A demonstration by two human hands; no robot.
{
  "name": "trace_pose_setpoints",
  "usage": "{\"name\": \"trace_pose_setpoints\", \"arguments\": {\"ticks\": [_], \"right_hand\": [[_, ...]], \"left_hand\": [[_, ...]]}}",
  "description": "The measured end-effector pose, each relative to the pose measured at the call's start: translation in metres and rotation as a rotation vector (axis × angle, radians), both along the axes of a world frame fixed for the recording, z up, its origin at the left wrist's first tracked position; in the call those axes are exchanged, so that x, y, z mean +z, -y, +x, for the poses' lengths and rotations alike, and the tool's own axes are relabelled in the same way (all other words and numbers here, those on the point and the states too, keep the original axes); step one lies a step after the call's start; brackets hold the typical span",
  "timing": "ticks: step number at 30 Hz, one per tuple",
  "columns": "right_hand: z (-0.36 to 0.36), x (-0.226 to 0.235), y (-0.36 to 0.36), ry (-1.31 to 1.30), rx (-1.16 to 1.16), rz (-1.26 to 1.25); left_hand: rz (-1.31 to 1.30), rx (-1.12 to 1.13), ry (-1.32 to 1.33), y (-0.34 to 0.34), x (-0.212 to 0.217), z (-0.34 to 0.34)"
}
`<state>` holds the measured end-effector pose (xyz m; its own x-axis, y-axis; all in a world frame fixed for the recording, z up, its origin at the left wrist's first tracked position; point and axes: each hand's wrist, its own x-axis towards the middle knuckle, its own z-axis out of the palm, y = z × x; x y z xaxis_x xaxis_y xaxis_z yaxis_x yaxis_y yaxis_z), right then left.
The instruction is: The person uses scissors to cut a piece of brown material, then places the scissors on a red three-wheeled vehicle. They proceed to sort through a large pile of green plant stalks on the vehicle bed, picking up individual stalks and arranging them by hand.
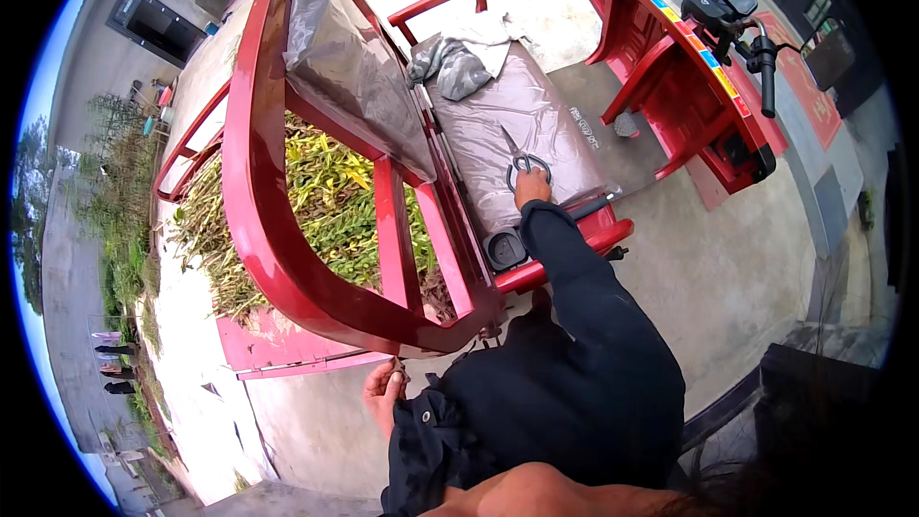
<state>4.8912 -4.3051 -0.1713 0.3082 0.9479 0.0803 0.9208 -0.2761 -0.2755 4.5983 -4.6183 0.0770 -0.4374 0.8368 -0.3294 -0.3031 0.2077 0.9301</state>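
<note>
The right hand (532,188) reached forward in a dark sleeve (574,268) and rested on the handles of a pair of scissors (522,161), its fingers curled at the loops; whether it had truly gripped them could not be told. The scissors lay on the plastic-wrapped seat (517,124) of a red three-wheeled cart (287,182), blades pointing away from the person. The left hand (386,391) hung low near the cart's lower frame, fingers pinched loosely around something small and thin that was too small to make out. Just beside the right hand, a round black cap (505,251) sat at the seat's near edge. A crumpled grey cloth (458,62) lay at the seat's far end. Left of the seat, behind the padded backrest (354,67), the cargo bed held a heap of green and yellow plants (325,201). Beyond stood the handlebars (742,24) above a concrete floor (747,268).
</note>
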Motion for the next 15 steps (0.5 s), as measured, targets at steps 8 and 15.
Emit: {"name": "trace_pose_setpoints", "arguments": {"ticks": [8,15], "right_hand": [[0.002,0.192,0.129,-0.827,0.354,0.505],[-0.091,0.263,0.265,-1.373,1.118,-0.02]], "left_hand": [[0.217,-0.135,-0.359,0.016,0.002,-0.014],[0.366,-0.212,-0.276,0.019,-0.026,-0.019]]}}
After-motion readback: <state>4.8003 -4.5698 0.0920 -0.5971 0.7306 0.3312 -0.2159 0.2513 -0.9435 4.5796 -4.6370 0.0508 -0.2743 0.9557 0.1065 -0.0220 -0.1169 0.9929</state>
